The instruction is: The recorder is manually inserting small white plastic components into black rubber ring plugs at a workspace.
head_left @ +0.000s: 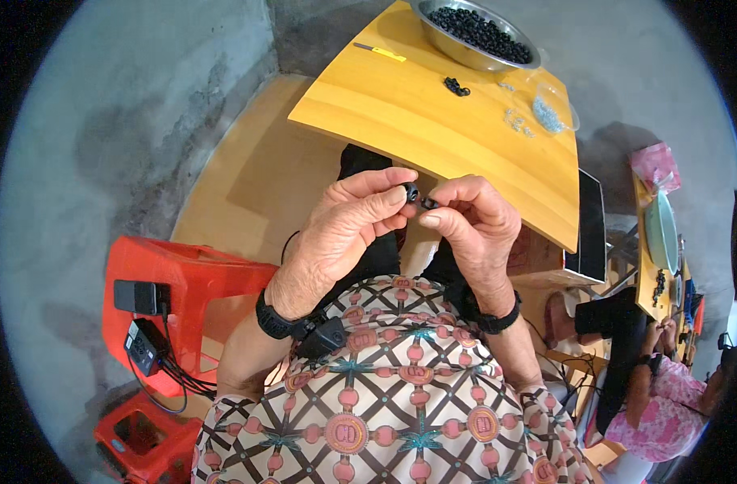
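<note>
My left hand point(340, 226) pinches a small round black plastic piece point(410, 192) between thumb and fingers. Just to its right, the thumb and index finger of my right hand point(480, 230) are closed on a second small black piece point(428, 203). The two pieces are close together, in front of the near edge of the yellow table point(417, 133) and above my lap. Fingertips partly cover both pieces, so their exact kind is unclear. On the table lies a small cluster of similar black pieces point(457, 86).
A metal bowl point(457, 52) of black pieces stands at the table's far side. Near it are a clear cup point(574, 118) with small clear bits and a thin yellow tool point(389, 54). Red stools point(195, 266) stand left, one holding cabled black devices point(141, 297). Another person point(663, 395) works at right.
</note>
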The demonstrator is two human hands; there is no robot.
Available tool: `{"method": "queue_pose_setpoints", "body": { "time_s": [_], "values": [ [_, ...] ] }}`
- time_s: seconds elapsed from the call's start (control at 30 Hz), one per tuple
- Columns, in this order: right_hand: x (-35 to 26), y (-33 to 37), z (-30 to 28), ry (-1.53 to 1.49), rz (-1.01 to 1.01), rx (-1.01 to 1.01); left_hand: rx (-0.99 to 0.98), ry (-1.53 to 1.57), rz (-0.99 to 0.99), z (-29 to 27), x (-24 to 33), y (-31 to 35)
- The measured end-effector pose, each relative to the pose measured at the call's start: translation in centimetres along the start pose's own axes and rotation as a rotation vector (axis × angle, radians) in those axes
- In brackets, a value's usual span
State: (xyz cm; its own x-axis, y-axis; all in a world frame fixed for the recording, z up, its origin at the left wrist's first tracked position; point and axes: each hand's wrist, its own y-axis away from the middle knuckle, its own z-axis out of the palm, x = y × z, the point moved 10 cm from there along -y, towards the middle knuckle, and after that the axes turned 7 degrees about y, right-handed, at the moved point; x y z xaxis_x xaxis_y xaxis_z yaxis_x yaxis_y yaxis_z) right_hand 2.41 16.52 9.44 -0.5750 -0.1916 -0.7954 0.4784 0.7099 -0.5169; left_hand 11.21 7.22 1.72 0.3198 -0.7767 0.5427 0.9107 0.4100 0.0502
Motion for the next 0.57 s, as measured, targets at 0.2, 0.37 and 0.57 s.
{"method": "queue_pose_setpoints", "body": {
  "time_s": [0.2,0.37,0.57],
  "values": [
    [-1.3,0.1,-0.1,0.203,-0.151,0.019,0.002,-0.075,-0.004,0.2,-0.4,-0.2],
    [-1.8,0.2,-0.3,0.257,-0.177,0.037,0.033,-0.134,0.015,0.2,-0.2,-0.2],
    [-2.2,0.3,0.1,0.319,-0.195,0.031,0.044,-0.374,0.08,0.4,0.9,0.4]
  ]
}}
